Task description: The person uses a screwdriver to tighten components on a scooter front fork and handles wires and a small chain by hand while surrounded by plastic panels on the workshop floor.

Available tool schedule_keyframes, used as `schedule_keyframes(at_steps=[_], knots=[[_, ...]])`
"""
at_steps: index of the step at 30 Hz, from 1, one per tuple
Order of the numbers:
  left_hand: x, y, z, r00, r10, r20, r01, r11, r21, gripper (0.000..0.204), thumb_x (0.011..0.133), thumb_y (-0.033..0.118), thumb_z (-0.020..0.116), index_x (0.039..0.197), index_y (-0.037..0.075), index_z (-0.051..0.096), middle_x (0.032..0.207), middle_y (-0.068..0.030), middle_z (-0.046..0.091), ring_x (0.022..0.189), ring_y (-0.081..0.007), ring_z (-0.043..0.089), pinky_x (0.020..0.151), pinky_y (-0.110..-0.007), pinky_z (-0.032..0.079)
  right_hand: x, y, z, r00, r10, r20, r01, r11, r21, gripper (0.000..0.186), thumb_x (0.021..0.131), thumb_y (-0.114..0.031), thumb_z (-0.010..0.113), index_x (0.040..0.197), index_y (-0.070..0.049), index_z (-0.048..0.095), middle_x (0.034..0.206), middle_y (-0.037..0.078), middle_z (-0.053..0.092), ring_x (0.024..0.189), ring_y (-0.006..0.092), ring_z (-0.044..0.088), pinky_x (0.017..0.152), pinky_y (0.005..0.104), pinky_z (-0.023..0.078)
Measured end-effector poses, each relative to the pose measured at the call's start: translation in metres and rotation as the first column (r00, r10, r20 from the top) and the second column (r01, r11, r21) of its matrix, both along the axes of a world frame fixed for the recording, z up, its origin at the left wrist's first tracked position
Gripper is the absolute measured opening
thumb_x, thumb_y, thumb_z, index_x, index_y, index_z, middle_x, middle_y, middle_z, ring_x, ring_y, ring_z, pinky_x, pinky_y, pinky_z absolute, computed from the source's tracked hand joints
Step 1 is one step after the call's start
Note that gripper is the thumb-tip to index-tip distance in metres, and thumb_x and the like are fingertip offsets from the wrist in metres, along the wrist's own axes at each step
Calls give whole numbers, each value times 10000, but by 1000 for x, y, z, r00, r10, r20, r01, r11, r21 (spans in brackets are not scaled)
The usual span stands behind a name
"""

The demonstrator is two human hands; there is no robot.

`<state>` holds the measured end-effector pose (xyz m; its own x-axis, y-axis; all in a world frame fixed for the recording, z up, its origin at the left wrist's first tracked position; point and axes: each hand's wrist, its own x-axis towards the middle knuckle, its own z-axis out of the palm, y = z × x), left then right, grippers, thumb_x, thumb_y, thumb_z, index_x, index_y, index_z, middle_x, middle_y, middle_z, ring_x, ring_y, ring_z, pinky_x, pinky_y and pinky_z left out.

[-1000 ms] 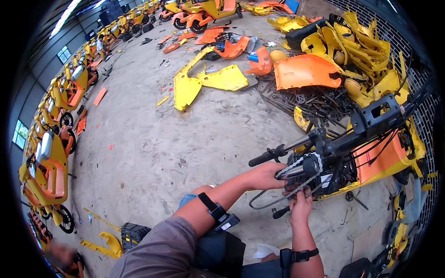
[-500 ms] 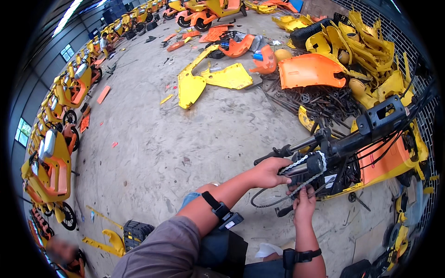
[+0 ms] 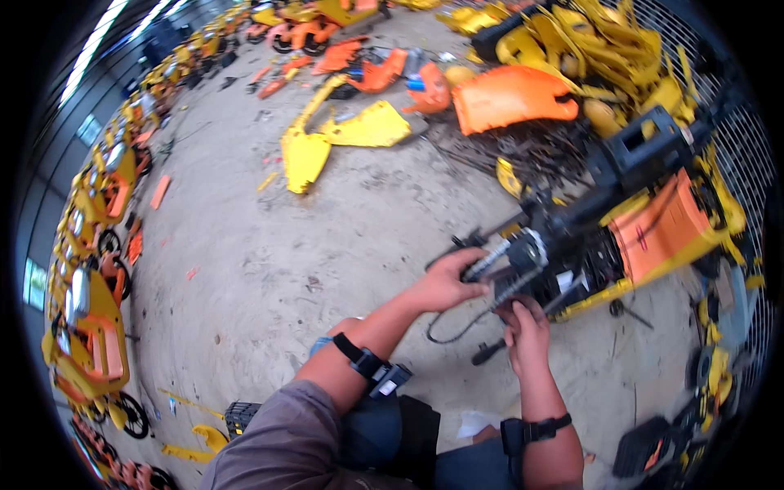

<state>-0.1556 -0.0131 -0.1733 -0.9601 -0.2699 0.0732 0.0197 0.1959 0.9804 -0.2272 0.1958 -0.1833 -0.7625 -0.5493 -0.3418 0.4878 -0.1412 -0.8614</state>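
Note:
A metal chain (image 3: 535, 251), pale on top and darker where it hangs as a loop, runs around the dark front-fork end of a stripped scooter frame (image 3: 600, 200) lying at the right. My left hand (image 3: 447, 282) is closed around the chain beside a fork tube, its thumb stretched toward the fork. Just below and to the right, my right hand (image 3: 527, 331) has its fingers bunched at the chain's lower run. Motion blur softens both sets of fingertips. An orange-and-yellow body section (image 3: 665, 229) joins the frame behind the fork.
Beyond the frame lie an orange panel (image 3: 514, 98), a heap of yellow panels (image 3: 580, 49) and dark metal rods. A yellow panel (image 3: 306, 159) rests on the concrete floor. Yellow scooters (image 3: 90, 343) line the left side. A black crate (image 3: 241, 416) sits at lower left.
The view has turned, so the surroundings shift left and up. Both hands stay at the chain. My right hand's fingers are a little closer to the fork end.

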Motion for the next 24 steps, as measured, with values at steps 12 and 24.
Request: schedule_keyframes(at_steps=[12, 24], knots=[[-7, 17, 14, 967, 229, 110, -247, 948, 200, 335, 1007, 294, 613, 1217, 37, 656, 1046, -33, 665, 942, -104, 567, 834, -272, 469, 1, 14, -1, 993, 55, 106, -60, 997, 49, 276, 978, -206, 618, 1173, -11, 623, 909, 31, 616, 725, 95, 583, 478, 186, 359], [-8, 20, 17, 961, 257, 98, -273, 935, 225, 339, 1007, 319, 616, 1138, 12, 675, 959, -24, 672, 890, -92, 569, 805, -262, 470, 4, -1, 12, 980, 196, 35, -192, 977, -88, 362, 969, -297, 676, 1229, -45, 668, 736, -58, 551, 598, 28, 437, 507, 197, 315]])
